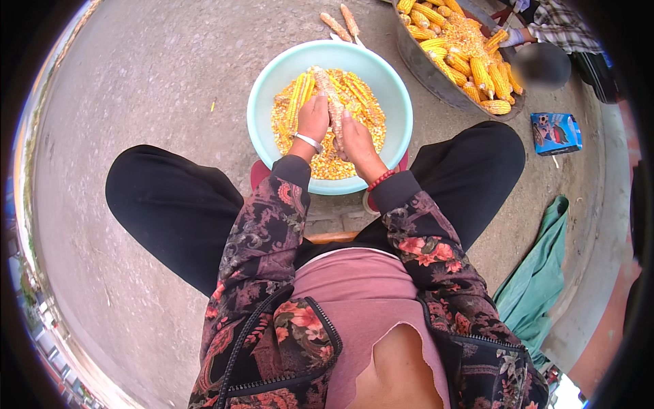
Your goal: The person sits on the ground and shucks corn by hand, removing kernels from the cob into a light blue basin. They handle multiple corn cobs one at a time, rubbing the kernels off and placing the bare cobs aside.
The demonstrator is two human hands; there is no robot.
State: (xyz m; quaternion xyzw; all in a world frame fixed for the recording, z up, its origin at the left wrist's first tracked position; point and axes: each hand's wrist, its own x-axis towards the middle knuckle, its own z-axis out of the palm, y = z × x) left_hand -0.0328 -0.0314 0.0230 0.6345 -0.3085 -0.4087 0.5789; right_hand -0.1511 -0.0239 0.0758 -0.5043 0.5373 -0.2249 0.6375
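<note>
My left hand (312, 121), with a silver bangle at its wrist, grips a mostly bare corn cob (327, 84). Lower on the same cob, my right hand (356, 143) is closed around it; a red bead bracelet circles that wrist. Both hands are over a pale turquoise plastic basin (392, 102) between my legs. Loose yellow corn kernels (332, 169) cover its bottom. Partly shelled ears of corn lie on them, one left of the cob (297, 97) and another to its right (360, 89). My fingers hide part of the cob.
Two bare cobs (341, 24) lie on the concrete ground beyond the basin. At upper right, a large metal tub (434, 84) holds corn ears and kernels; a co-worker's gloved hand (511, 38) holds an ear there. A blue box (557, 134) and green cloth (536, 276) lie to my right.
</note>
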